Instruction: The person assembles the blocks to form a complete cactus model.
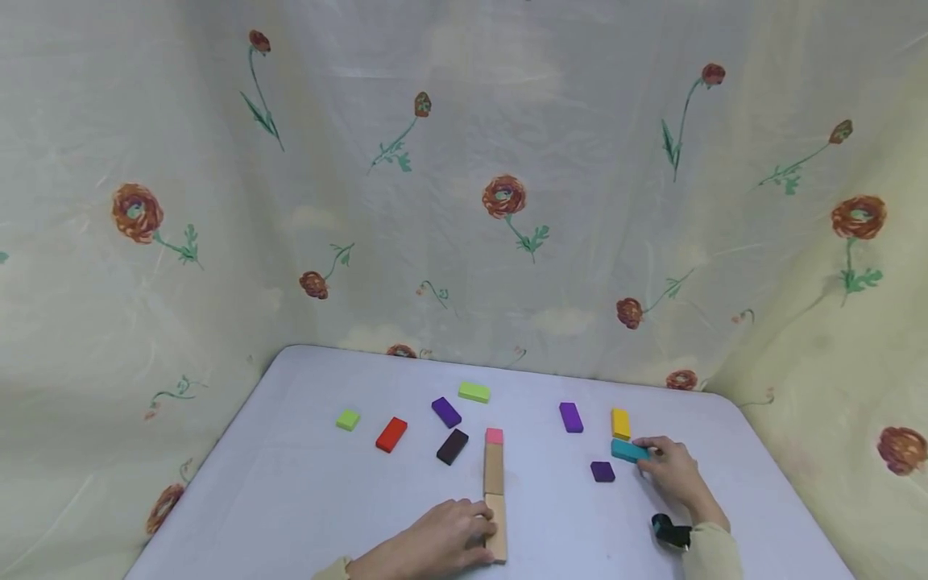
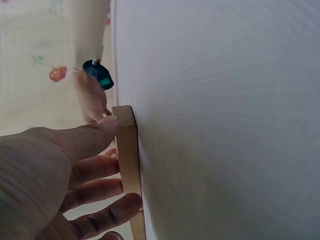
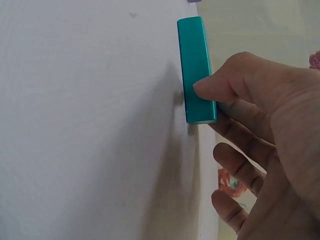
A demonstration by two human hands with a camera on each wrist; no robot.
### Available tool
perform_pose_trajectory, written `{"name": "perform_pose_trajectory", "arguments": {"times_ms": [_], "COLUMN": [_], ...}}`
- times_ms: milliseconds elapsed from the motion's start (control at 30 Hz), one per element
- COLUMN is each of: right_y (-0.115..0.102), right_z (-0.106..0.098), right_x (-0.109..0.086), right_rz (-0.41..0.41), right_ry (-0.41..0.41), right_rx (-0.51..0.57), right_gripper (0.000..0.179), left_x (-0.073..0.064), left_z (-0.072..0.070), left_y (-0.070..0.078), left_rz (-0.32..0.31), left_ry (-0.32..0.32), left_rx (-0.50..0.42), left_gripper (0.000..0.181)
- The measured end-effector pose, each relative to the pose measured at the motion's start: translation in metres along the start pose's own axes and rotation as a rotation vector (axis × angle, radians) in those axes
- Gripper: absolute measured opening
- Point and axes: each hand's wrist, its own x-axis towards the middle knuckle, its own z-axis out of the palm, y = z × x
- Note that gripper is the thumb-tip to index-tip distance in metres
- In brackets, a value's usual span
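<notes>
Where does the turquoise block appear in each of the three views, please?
Head: the turquoise block is lower right, pinched by the right hand.
Left wrist: not visible.
Right wrist: upper half, just right of centre.
Shared landmark: the right hand, upper left in the left wrist view.

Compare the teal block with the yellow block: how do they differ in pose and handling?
The right hand pinches the teal block; no hand holds the yellow block. The teal block points mostly sideways, while the yellow block points away from the person. Both are oblong blocks.
</notes>
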Motion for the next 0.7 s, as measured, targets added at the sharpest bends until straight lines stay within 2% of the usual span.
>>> {"name": "perform_pose_trajectory", "arguments": {"times_ms": [133, 367, 700], "right_y": [-0.004, -0.022, -0.058], "right_z": [0.001, 0.007, 0.025], "right_x": [0.003, 0.011, 0.02], "right_rz": [-0.041, -0.167, -0.213], "right_ry": [0.005, -0.006, -0.06], "right_rx": [-0.038, -0.132, -0.173], "right_gripper": [0.039, 0.032, 0.028], "left_x": [0.0, 0.0, 0.002], "left_z": [0.0, 0.0, 0.0], "left_y": [0.001, 0.001, 0.001], "left_rz": [-0.01, -0.009, -0.013], "left_ry": [-0.006, -0.003, -0.014], "left_rx": [-0.003, 0.002, -0.004], "left_gripper": [0.036, 0.037, 0.037]}}
